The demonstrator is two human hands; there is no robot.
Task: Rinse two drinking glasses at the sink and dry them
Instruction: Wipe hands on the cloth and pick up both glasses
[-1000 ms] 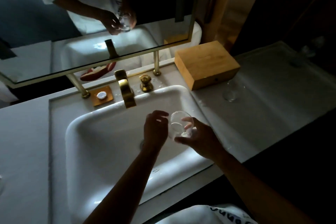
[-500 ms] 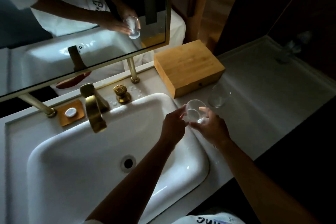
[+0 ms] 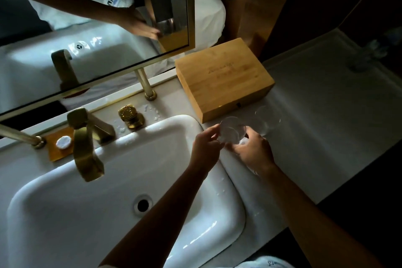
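- Right hand point(image 3: 252, 154) grips a clear glass point(image 3: 232, 129) from below, just past the sink point(image 3: 121, 180) rim, over the counter point(image 3: 326, 128).
- Left hand point(image 3: 205, 144) pinches its near rim with fingertips.
- Second glass point(image 3: 266, 121) stands just beyond, beside a wooden box point(image 3: 224, 78).

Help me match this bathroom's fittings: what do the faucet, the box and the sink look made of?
Faucet: likely brushed brass, a dull gold sheen. Box: light wood, maybe bamboo, with visible grain strips. Sink: glossy white, probably ceramic, showing sharp highlights.
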